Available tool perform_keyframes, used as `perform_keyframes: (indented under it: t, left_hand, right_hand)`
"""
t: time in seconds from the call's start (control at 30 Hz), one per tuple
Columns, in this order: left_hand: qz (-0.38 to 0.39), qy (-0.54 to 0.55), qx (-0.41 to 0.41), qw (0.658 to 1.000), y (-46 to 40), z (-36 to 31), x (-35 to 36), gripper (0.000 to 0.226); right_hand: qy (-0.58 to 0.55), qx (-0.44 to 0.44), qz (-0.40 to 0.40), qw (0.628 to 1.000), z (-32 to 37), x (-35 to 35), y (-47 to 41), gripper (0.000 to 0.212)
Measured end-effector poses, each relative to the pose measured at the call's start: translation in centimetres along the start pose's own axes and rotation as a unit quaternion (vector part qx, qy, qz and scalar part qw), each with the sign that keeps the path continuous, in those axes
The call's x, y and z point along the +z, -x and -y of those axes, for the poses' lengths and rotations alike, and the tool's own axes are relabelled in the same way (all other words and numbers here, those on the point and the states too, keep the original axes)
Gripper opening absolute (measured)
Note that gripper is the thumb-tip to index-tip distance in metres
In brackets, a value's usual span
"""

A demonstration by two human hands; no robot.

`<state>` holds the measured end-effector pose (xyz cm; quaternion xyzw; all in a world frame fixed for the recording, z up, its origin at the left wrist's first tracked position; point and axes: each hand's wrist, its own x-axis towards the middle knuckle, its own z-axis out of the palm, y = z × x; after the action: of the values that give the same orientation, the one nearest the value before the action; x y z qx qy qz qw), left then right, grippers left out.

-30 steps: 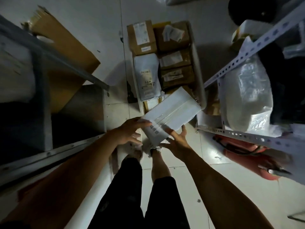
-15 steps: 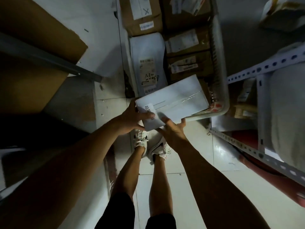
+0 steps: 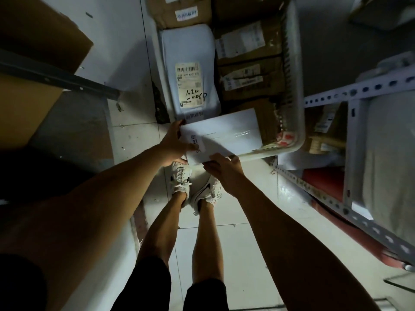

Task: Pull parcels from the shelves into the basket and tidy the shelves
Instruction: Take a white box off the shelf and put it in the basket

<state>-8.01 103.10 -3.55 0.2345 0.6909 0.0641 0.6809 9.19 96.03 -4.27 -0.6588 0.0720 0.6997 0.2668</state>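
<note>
The left hand (image 3: 174,145) grips the near-left corner of a flat white parcel (image 3: 224,133), its thumb lying across the top by the printed label and its fingers (image 3: 177,129) wrapped along the left edge; the right hand (image 3: 224,167) pinches the near edge, thumb on top and the other fingers tucked out of sight beneath, so how far they curl under cannot be told. Between them the parcel hangs nearly level, most of it already over the near end of the white basket (image 3: 298,122), its near edge sticking out past the rim. The basket stands on the tiled floor (image 3: 258,221) and is packed: a white mailer bag (image 3: 190,70) with a barcode label lies along its left side and brown cartons (image 3: 249,63) fill the right. The step in hand looks like setting this parcel down on top of the load. To do it well, I would carry it a little further in so the whole parcel clears the rim, lower it flat onto the cartons rather than drop it on edge, and only then loosen both grips. A metal shelf frame (image 3: 336,97) with bagged goods stands to the right, well clear of the hands.
</note>
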Motion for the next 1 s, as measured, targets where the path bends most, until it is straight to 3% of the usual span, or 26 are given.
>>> perform_keyframes:
  t: [0.1, 0.23, 0.33, 0.47, 0.6, 0.7, 0.8, 0.9, 1.0]
  left_hand:
    - [-0.074, -0.027, 0.028, 0.997, 0.0, 0.7, 0.5, 0.104]
    - [-0.153, -0.142, 0.054, 0.976, 0.4, 1.0, 1.2, 0.094]
    - [-0.171, -0.192, 0.038, 0.966, 0.0, 0.9, 1.5, 0.090]
    - [-0.179, -0.246, 0.055, 0.951, 0.2, 1.2, 1.4, 0.084]
    - [-0.184, -0.328, 0.096, 0.921, 2.6, 0.3, 1.2, 0.066]
    - [-0.138, -0.402, 0.132, 0.895, 7.2, -2.0, 2.1, 0.056]
    - [-0.082, -0.506, 0.208, 0.833, 13.7, -5.5, 2.9, 0.058]
    - [-0.046, -0.644, 0.295, 0.704, 21.3, -9.4, 4.5, 0.057]
    - [-0.031, -0.730, 0.320, 0.603, 29.6, -13.9, 7.2, 0.047]
  right_hand:
    - [0.038, 0.033, -0.001, 0.999, 0.5, -0.2, 0.2, 0.039]
    - [0.098, 0.071, -0.010, 0.993, 0.5, 0.2, 1.7, 0.045]
    - [0.162, 0.068, -0.032, 0.984, 0.4, 0.9, 2.2, 0.065]
    - [0.219, 0.042, -0.061, 0.973, 0.1, 0.6, 2.5, 0.054]
    - [0.329, 0.005, -0.067, 0.942, 1.0, -0.3, 4.6, 0.097]
    - [0.387, -0.029, -0.084, 0.918, 2.6, -2.3, 8.2, 0.092]
    - [0.481, -0.073, -0.088, 0.869, 6.4, -1.8, 16.8, 0.079]
    - [0.602, -0.118, -0.101, 0.783, 8.6, -2.2, 24.9, 0.067]
    - [0.645, -0.175, -0.144, 0.730, 10.6, -2.6, 33.0, 0.061]
